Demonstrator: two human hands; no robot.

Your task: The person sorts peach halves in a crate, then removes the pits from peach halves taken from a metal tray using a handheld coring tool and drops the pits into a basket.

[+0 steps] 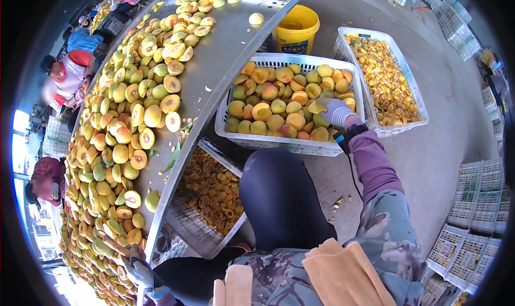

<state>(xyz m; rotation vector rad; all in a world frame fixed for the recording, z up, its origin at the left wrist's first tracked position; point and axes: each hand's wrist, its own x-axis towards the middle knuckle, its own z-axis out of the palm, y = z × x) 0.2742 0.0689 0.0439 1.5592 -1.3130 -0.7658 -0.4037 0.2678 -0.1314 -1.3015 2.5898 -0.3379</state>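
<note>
My right hand [333, 111], in a pale glove with a striped cuff, is over the white crate [284, 139] of peach halves. Its fingers are closed on a yellow-green peach half [317, 108] above the other fruit. At the lower left, my left hand [138, 272] wears a grey glove and is at the edge of the metal table [214, 70]. It is closed around a wooden-handled tool [113, 245], whose working end I cannot make out among the fruit. Many cut peaches [126, 137] lie heaped along the table beside that hand.
A yellow bucket [296, 31] and a white crate of small yellow-brown pieces [383, 80] stand beyond. Another crate of such pieces [212, 193] sits under the table edge by my knee. Stacked crates [472, 198] are at right. Several people [70, 72] sit across the table.
</note>
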